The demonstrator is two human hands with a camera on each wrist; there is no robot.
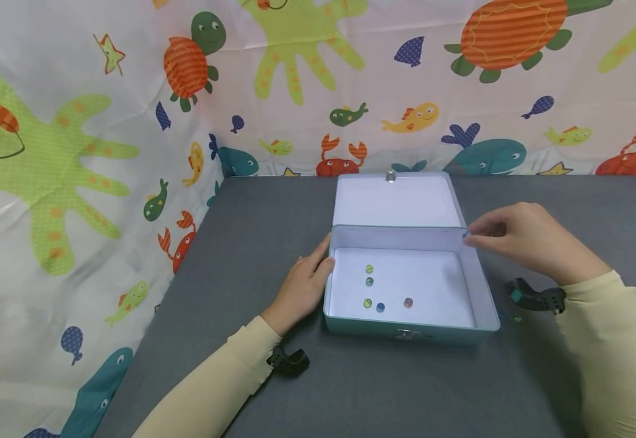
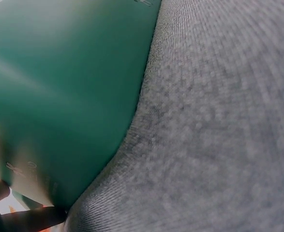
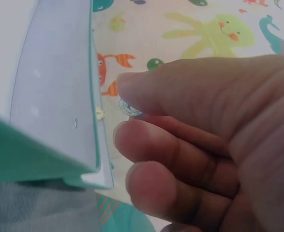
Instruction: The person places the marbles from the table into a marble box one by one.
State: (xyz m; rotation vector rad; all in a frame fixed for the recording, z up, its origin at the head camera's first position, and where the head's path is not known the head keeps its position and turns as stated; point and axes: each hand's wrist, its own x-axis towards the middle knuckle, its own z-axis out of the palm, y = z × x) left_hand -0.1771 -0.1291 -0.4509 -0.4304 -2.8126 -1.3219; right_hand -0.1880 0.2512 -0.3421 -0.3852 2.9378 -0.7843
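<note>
A metal cash-box-style tin (image 1: 411, 333), green outside and white inside, lies with its lid (image 1: 397, 201) tipped back. Several glass marbles are on its floor, among them a blue marble (image 1: 380, 307) and a pinkish marble (image 1: 408, 302). My left hand (image 1: 302, 283) rests against the tin's left side, fingers fairly straight, thumb at the rim. Above the right rim, near the back corner, my right hand (image 1: 526, 240) pinches a clear bluish marble (image 3: 129, 107) between thumb and fingers. In the left wrist view, fingers (image 2: 33, 220) touch the tin's green side.
On the grey table (image 1: 274, 213), right of the tin, lies a greenish marble (image 1: 517, 319) with a bluish one (image 1: 500, 314) beside it. A curtain (image 1: 296, 121) printed with sea animals hangs behind and to the left. Each wrist carries a black camera mount (image 1: 537, 296).
</note>
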